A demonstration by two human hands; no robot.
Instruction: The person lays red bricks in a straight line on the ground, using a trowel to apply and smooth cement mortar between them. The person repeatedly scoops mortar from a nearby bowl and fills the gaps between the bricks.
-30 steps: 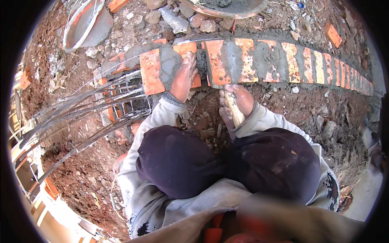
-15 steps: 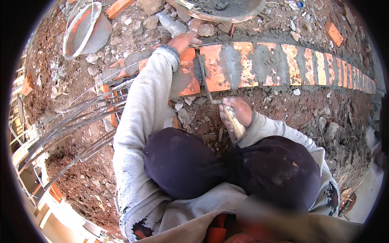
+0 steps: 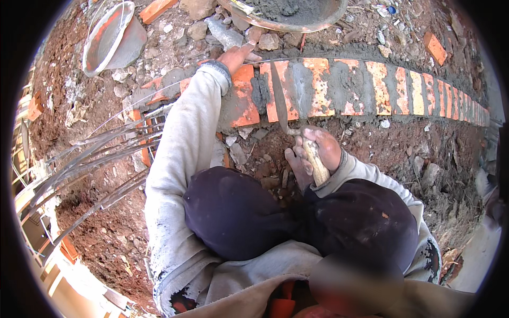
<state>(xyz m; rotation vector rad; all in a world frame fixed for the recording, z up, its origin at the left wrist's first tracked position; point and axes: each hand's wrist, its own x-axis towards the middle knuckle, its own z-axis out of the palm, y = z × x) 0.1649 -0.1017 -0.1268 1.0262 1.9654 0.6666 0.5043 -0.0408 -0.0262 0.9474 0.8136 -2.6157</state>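
My right hand point(image 3: 321, 148) grips the wooden handle of a trowel point(image 3: 280, 100), its blade lying over a mortar-smeared brick point(image 3: 287, 79) in a curved row of bricks set on edge with grey mortar. My left hand point(image 3: 236, 57) is at the far end of a neighbouring orange brick point(image 3: 244, 90), fingers partly stretched beside a taut string point(image 3: 138, 103) that runs along the row; whether they touch the string I cannot tell. Below the row are my two dark-clad knees.
A pan of mortar point(image 3: 283, 10) and a tilted grey bucket point(image 3: 114, 40) sit beyond the row among rubble. A loose brick point(image 3: 435, 47) lies at upper right. Long thin rods point(image 3: 93, 159) stretch out at the left over reddish soil.
My left hand has moved from the brick's face up to its far end. The trowel blade has swung out beyond my right hand and shifted rightward from the joint over the adjacent brick.
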